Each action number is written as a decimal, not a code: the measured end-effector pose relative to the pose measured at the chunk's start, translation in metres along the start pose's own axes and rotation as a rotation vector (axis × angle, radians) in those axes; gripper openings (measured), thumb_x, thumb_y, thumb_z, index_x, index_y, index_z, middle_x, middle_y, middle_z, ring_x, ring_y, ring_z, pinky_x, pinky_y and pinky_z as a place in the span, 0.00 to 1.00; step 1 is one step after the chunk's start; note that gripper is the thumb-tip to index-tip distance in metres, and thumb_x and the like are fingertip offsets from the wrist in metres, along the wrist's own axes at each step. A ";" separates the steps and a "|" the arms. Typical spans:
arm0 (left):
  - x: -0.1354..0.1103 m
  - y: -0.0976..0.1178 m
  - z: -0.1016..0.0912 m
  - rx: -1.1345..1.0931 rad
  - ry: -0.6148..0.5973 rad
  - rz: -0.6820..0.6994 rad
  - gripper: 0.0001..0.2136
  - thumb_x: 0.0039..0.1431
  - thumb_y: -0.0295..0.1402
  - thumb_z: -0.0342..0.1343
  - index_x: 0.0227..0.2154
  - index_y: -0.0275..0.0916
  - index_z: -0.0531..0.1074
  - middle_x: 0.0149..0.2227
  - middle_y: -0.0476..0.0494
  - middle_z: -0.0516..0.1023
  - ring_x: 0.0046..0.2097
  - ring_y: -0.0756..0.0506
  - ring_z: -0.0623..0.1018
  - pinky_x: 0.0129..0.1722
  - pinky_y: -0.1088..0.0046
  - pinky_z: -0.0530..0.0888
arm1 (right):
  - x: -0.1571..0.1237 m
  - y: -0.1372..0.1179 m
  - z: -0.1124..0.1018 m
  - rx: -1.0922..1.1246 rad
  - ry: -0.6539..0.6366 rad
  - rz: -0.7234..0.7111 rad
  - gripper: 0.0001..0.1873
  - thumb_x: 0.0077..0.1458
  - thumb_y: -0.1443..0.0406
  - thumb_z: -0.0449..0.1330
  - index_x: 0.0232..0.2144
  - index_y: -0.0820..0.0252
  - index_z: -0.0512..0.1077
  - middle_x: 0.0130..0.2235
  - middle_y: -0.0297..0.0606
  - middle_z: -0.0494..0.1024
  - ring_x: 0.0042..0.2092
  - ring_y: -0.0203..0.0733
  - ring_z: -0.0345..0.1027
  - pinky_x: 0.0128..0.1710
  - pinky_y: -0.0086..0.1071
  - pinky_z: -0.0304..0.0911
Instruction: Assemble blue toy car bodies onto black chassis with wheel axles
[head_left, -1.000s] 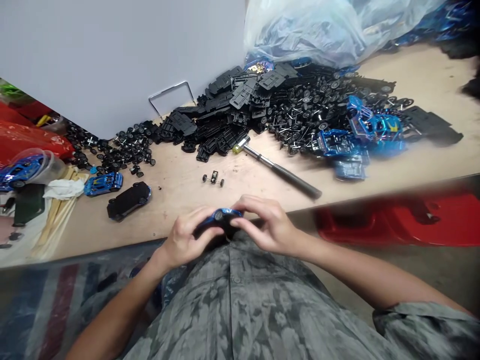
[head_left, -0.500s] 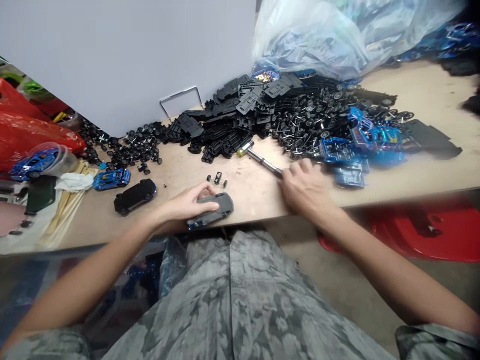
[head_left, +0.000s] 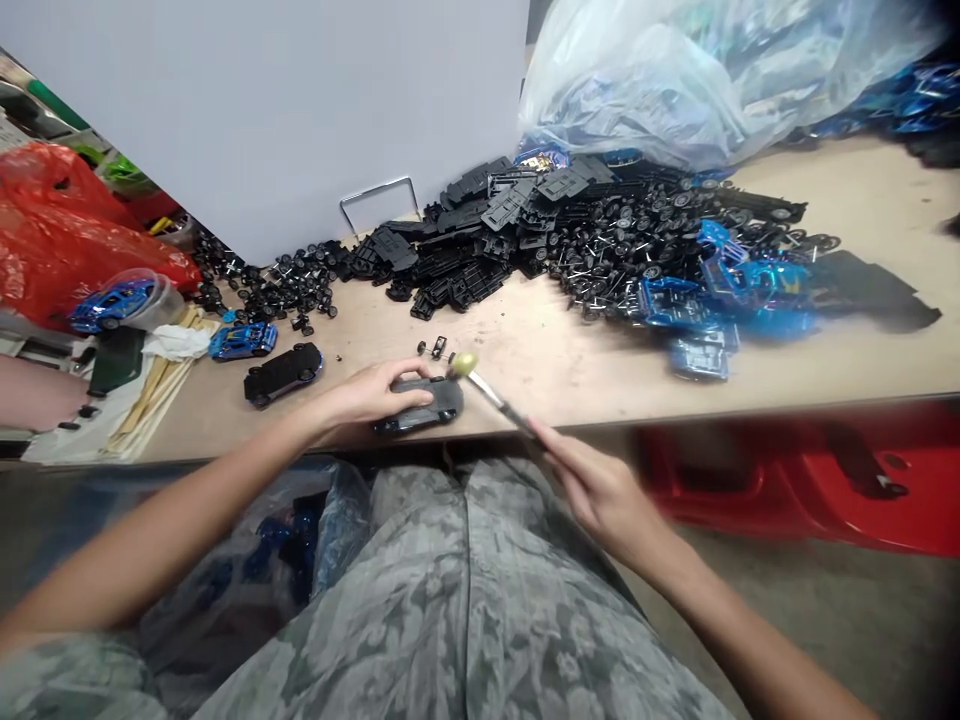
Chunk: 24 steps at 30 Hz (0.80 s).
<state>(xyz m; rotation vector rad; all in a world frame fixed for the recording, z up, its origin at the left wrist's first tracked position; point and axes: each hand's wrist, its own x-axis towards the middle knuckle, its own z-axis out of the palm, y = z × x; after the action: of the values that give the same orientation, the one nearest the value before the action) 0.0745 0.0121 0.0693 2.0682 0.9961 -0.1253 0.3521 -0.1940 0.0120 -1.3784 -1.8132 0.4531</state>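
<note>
My left hand (head_left: 375,392) is closed around an upside-down toy car (head_left: 429,408) at the table's front edge, its dark underside facing up. My right hand (head_left: 592,475) grips the handle of a small hammer (head_left: 491,393). The hammer's yellowish head is over the right end of that car; motion blur hides whether they touch. Just behind the car lies a wheel axle with a small dark part (head_left: 437,348). Left of my left hand rests another overturned toy car (head_left: 283,375), with an upright blue toy car (head_left: 243,341) beyond it.
Black chassis plates (head_left: 457,250) and wheel axles (head_left: 622,240) are heaped at the back. Blue car shells (head_left: 705,300) lie at right, below a clear plastic bag (head_left: 645,90). A red bag (head_left: 75,240) is at left, a red stool (head_left: 840,490) below the table.
My right hand has lifted the hammer off the table and brought it left, its head now over the toy car. My left hand keeps hold of the car. The view has shifted slightly.
</note>
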 end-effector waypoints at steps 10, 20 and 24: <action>0.001 0.004 -0.004 -0.043 -0.056 -0.044 0.20 0.59 0.49 0.58 0.46 0.39 0.75 0.36 0.46 0.81 0.36 0.45 0.76 0.38 0.72 0.69 | 0.004 0.008 0.025 0.072 0.002 0.087 0.27 0.68 0.70 0.53 0.67 0.55 0.66 0.56 0.43 0.82 0.51 0.46 0.81 0.51 0.37 0.79; 0.001 0.007 -0.005 -0.030 -0.073 -0.069 0.19 0.59 0.48 0.57 0.45 0.39 0.74 0.33 0.47 0.77 0.35 0.46 0.73 0.37 0.72 0.68 | -0.025 0.000 0.021 0.055 0.004 0.029 0.32 0.68 0.72 0.50 0.72 0.54 0.56 0.44 0.44 0.83 0.39 0.40 0.81 0.38 0.28 0.78; 0.001 0.007 -0.004 -0.009 -0.062 -0.091 0.20 0.59 0.49 0.57 0.45 0.39 0.74 0.31 0.48 0.76 0.33 0.46 0.71 0.36 0.72 0.67 | -0.033 0.001 0.018 0.016 -0.053 0.029 0.32 0.69 0.71 0.49 0.72 0.54 0.56 0.35 0.38 0.80 0.30 0.36 0.75 0.33 0.26 0.74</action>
<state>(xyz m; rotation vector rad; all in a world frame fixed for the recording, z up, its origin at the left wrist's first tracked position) 0.0791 0.0133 0.0760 1.9992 1.0512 -0.2304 0.3414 -0.2212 -0.0124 -1.3950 -1.8309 0.5229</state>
